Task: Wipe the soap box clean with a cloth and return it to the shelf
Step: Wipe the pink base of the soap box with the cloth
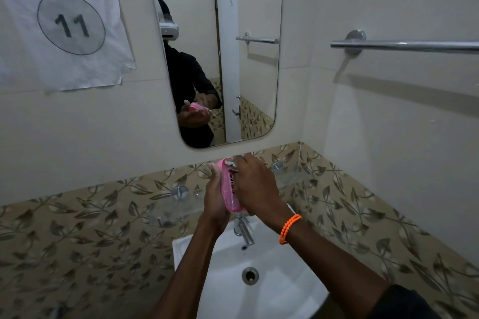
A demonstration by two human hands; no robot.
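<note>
A pink soap box (230, 189) is held upright above the sink, tilted on its long edge. My left hand (215, 199) cups it from the left side and underneath. My right hand (255, 184) presses against its inner face from the right, with a small pale cloth (231, 163) pinched at the fingertips near the box's top end. Most of the cloth is hidden under my fingers. A clear glass shelf (176, 208) on metal brackets runs along the patterned wall just behind my hands.
A white sink (207, 267) with a chrome tap (243, 233) lies below my hands. A mirror (248, 21) hangs above, a paper workstation sign (64, 21) at the left, a chrome towel bar (404, 45) on the right wall.
</note>
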